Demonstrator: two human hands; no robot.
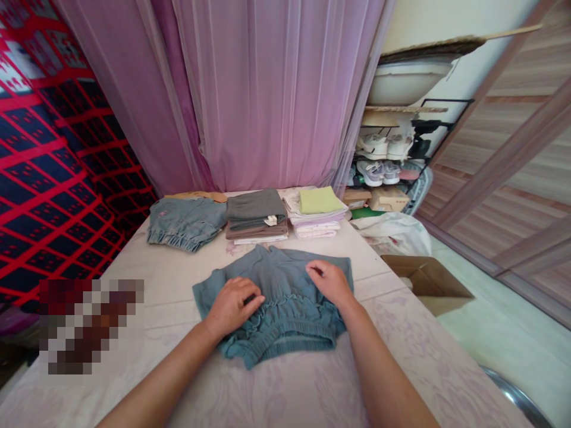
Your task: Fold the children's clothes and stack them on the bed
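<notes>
Your left hand (234, 304) is resting on the teal elastic-waist shorts (279, 310), fingers loosely bent, thumb apart, gripping nothing; your right hand (331, 284) is lying on their right side, fingers curled, its hold unclear. The shorts are lying centrally, waistband (303, 328) toward you. Folded clothes (256, 208) are bordering beyond; floral cloth (401, 356) is stretching rightward to an edge beside a cardboard box (428, 270).

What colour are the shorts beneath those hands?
The shorts are muted blue-green, shown in the head view.

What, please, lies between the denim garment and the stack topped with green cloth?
The head view shows a grey-topped stack of folded cloth between them.
</notes>
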